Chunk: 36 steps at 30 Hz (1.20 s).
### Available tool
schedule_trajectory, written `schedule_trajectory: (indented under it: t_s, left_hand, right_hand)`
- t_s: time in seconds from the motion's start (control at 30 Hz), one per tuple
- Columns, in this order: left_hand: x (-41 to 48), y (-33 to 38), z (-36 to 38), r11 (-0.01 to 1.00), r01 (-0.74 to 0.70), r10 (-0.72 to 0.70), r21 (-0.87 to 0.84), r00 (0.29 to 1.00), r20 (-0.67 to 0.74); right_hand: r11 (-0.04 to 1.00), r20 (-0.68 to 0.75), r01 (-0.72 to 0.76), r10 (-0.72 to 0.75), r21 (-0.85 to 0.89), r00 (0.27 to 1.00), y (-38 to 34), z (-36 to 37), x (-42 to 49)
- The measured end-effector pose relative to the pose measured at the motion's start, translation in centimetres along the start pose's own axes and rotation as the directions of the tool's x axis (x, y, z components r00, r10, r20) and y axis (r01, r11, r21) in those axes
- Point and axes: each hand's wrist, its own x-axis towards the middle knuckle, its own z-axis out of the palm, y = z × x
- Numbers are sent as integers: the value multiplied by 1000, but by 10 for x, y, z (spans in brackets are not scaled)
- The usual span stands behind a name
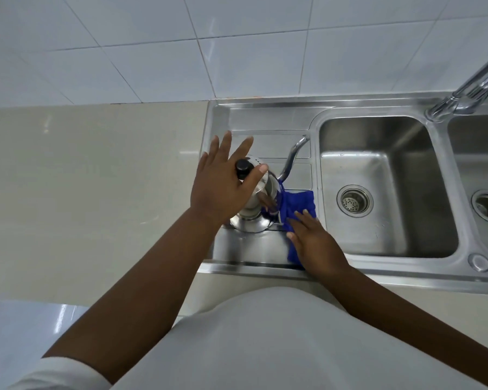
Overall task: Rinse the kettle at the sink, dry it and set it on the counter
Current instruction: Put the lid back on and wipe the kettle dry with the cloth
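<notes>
Head view — left hand (223, 190) spread atop kettle (252, 219) near drainboard (254, 249) edge, right hand (314, 244) flat on cloth (299, 201) — counter (96, 178) leftward.

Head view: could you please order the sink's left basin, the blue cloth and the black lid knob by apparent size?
1. Left stainless steel basin
2. Blue cloth, partly hidden
3. Round black lid knob

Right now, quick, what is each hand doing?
Left hand: open, fingers spread over the kettle lid.
Right hand: open, pressing flat on the blue cloth.
</notes>
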Motion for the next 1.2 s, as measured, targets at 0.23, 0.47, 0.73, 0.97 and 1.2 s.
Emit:
schedule_trajectory:
  t_s: [0.23,0.47,0.73,0.97,1.2]
  left_hand:
    - [22,-13,-8,988,-154,154,-12,986,63]
    - [32,-17,-13,973,-230,230,-12,971,69]
    - [40,-23,-14,963,-271,271,-13,959,84]
    - [35,-24,-17,946,-323,324,-6,946,23]
    - [-3,-62,-2,982,-149,122,-116,969,-216]
  right_hand:
    - [943,74,141,-124,-302,990,26,13,-9]
    - [955,-6,-106,108,-276,994,1,35,-4]
    - [978,-56,-193,198,82,979,-19,1,19]
    - [794,-307,57,167,605,937,-32,-76,45]
    - [779,-305,89,136,621,943,-26,-95,67]
